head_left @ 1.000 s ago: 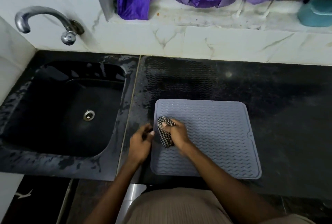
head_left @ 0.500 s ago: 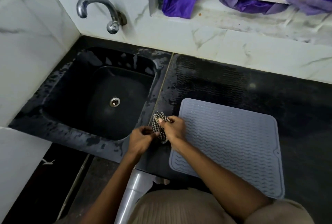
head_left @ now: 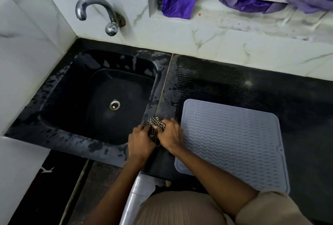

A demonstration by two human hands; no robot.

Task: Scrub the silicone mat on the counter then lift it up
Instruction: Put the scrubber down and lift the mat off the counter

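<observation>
— Black polished stone makes up the counter [head_left: 270,91], wet and streaked, with a faint wavy imprint on it just behind the mat. Where does the mat lie?

— Flat on that counter, right of the sink [head_left: 100,98]. The silicone mat [head_left: 234,143] is a grey-blue rounded rectangle, ribbed all over with wavy ridges, a small tab notch on its right edge. Its near edge reaches the counter's front lip.

— And the sink itself?

— A dark, rounded-corner basin sunk into the same black stone, water blotches on its rim, a small round metal drain [head_left: 114,105] in the bottom. A curved chrome tap [head_left: 100,13] juts from the white marbled tiles behind it.

— The hands?

— Both meet at the sink's right rim, just left of the mat. The right hand [head_left: 171,135] has its fingers curled round a crumpled black-and-white checked cloth [head_left: 155,128]. The left hand [head_left: 140,141] pinches the same cloth from the other side; how tightly is hard to say, since the knuckles hide the fingertips.

— Neither touches the mat?

— The right wrist lies close against its left edge; the hands themselves are off it.

— Anything behind the sink, higher up?

— Glossy purple fabric [head_left: 178,3] draped over a pale ledge bar.
</observation>
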